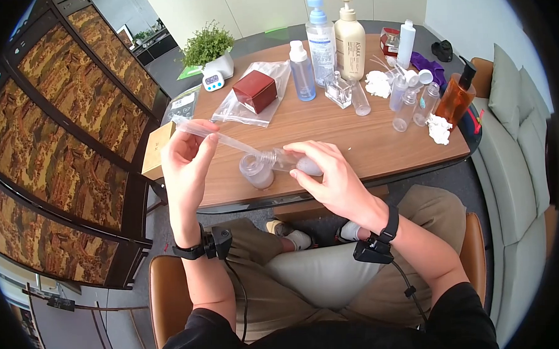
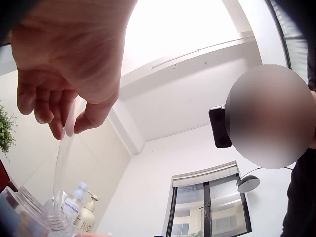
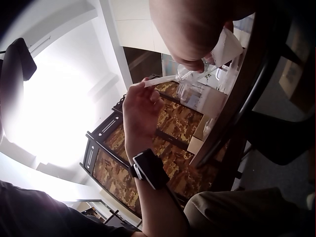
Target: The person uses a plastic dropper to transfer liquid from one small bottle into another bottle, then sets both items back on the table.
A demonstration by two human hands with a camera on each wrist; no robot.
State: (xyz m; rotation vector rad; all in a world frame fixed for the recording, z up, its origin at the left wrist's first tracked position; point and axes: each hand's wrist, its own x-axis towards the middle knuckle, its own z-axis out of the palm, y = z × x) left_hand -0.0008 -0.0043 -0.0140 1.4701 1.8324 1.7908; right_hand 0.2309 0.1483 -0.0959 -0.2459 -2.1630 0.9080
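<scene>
The left hand (image 1: 190,161) pinched a pipette (image 1: 236,144) at the clear bottle's (image 1: 281,160) mouth (right hand (image 1: 337,181) gripping it, near the table's (image 1: 223,192) front edge), an apparent alignment requiring steadiness.

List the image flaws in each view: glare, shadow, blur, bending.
Head view: wide-lens bending, with dark, rounded corners and the table curving at its front edge; left wrist view: ceiling washed out to white near the top, a round patch at right blurred past detail; right wrist view: strong white glare at left, the right hand in shadow.
</scene>
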